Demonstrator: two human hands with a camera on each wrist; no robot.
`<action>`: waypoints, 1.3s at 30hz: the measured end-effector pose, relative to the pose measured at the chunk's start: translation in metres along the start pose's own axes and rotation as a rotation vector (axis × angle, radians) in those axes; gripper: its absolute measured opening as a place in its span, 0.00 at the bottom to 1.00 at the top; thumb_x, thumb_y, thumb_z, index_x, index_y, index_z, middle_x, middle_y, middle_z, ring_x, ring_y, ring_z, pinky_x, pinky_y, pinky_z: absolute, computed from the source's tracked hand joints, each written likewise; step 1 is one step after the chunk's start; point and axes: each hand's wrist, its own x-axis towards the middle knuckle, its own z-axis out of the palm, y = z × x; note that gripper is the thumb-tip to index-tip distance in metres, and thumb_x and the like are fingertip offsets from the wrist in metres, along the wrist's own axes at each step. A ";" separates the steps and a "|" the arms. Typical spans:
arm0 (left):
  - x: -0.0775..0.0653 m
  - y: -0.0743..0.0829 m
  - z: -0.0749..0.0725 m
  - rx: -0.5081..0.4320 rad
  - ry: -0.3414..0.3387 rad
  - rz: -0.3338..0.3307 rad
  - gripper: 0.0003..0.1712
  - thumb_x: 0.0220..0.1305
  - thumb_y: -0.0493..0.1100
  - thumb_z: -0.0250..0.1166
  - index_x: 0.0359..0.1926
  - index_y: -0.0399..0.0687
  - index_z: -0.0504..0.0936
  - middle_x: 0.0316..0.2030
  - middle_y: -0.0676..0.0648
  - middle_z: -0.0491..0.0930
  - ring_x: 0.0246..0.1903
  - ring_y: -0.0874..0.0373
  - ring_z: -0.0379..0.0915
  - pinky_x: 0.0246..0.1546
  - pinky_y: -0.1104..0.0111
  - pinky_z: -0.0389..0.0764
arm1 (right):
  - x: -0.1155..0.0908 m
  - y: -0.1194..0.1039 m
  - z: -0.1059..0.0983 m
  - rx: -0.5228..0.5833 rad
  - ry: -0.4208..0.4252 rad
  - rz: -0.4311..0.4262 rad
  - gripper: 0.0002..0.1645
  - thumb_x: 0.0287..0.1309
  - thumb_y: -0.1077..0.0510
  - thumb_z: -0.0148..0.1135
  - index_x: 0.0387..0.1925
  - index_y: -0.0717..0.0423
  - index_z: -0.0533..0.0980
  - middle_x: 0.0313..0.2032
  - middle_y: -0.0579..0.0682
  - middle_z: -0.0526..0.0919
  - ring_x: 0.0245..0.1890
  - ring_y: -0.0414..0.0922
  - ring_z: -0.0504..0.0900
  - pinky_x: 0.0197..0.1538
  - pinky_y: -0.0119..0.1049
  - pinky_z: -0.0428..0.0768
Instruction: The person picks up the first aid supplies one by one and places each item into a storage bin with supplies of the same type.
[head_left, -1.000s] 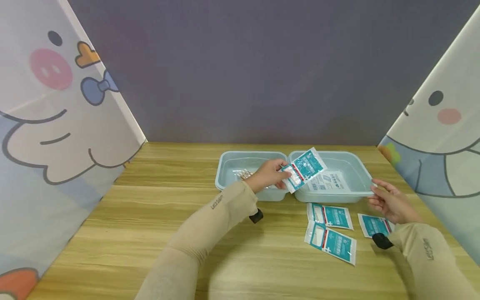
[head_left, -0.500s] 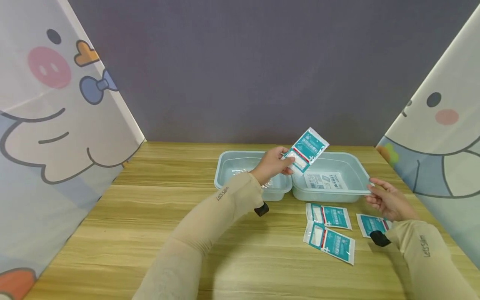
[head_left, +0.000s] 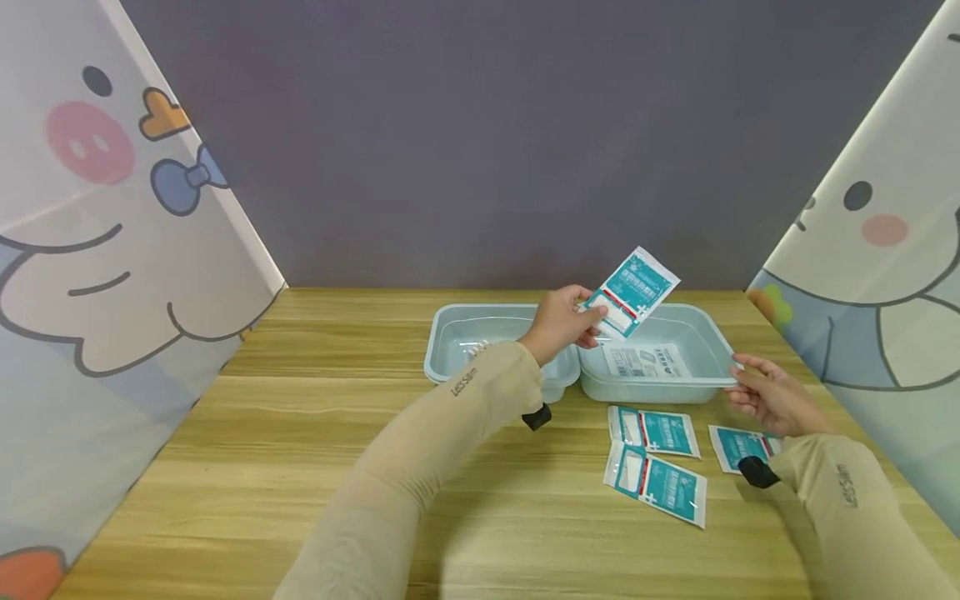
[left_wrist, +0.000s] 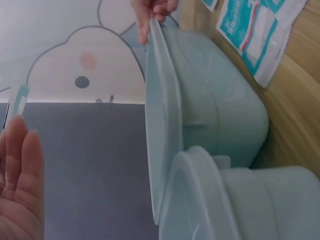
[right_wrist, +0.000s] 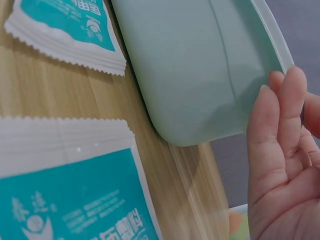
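My left hand (head_left: 562,321) pinches a teal-and-white dressing packet (head_left: 633,287) by its lower end, thumb across the front. The packet tilts above the right-hand pale blue plastic tray (head_left: 660,390). In the left wrist view only a small edge of this packet (left_wrist: 19,100) shows past the fingers. Inside that tray lies a flat white packet with printing (head_left: 645,361). My right hand (head_left: 776,398) grips the tray's right front corner by the rim; the right wrist view shows fingers and thumb at the rim (right_wrist: 274,35).
A second pale blue tray (head_left: 442,346) adjoins on the left, holding a pale bundle (head_left: 476,348) partly hidden by my left arm. Two dressing packets (head_left: 671,433) (head_left: 671,490) lie in front of the right tray. Another packet (head_left: 738,448) lies partly under my right wrist. A grey wall (head_left: 480,150) stands behind.
My left hand has moved right and upward with the dressing packet, lifting it higher over the right tray. My right hand stays at the tray's rim.
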 end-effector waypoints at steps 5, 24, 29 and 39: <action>0.005 -0.001 0.001 0.030 0.007 -0.010 0.11 0.65 0.37 0.63 0.47 0.38 0.77 0.26 0.31 0.80 0.13 0.58 0.73 0.30 0.58 0.85 | -0.001 -0.004 0.002 -0.057 0.030 0.012 0.11 0.69 0.62 0.51 0.39 0.43 0.77 0.23 0.54 0.85 0.22 0.41 0.84 0.26 0.28 0.82; 0.026 -0.006 0.012 0.200 0.028 -0.052 0.11 0.66 0.39 0.63 0.45 0.37 0.78 0.15 0.47 0.76 0.10 0.60 0.70 0.24 0.61 0.84 | 0.002 -0.005 -0.006 -0.061 0.031 -0.002 0.12 0.69 0.62 0.52 0.39 0.42 0.77 0.23 0.53 0.84 0.22 0.40 0.84 0.27 0.28 0.83; 0.026 -0.012 0.012 0.233 0.001 -0.091 0.15 0.69 0.40 0.58 0.54 0.39 0.76 0.19 0.46 0.78 0.12 0.59 0.70 0.21 0.68 0.81 | 0.001 -0.004 -0.002 -0.085 -0.013 0.002 0.15 0.71 0.63 0.48 0.40 0.41 0.78 0.25 0.53 0.85 0.23 0.39 0.84 0.28 0.26 0.82; 0.027 -0.020 0.018 0.314 -0.028 -0.112 0.18 0.72 0.42 0.55 0.60 0.42 0.74 0.21 0.40 0.75 0.11 0.59 0.63 0.15 0.72 0.71 | -0.001 -0.004 0.005 -0.132 0.033 0.021 0.11 0.69 0.60 0.51 0.40 0.40 0.77 0.24 0.52 0.84 0.23 0.38 0.84 0.29 0.27 0.83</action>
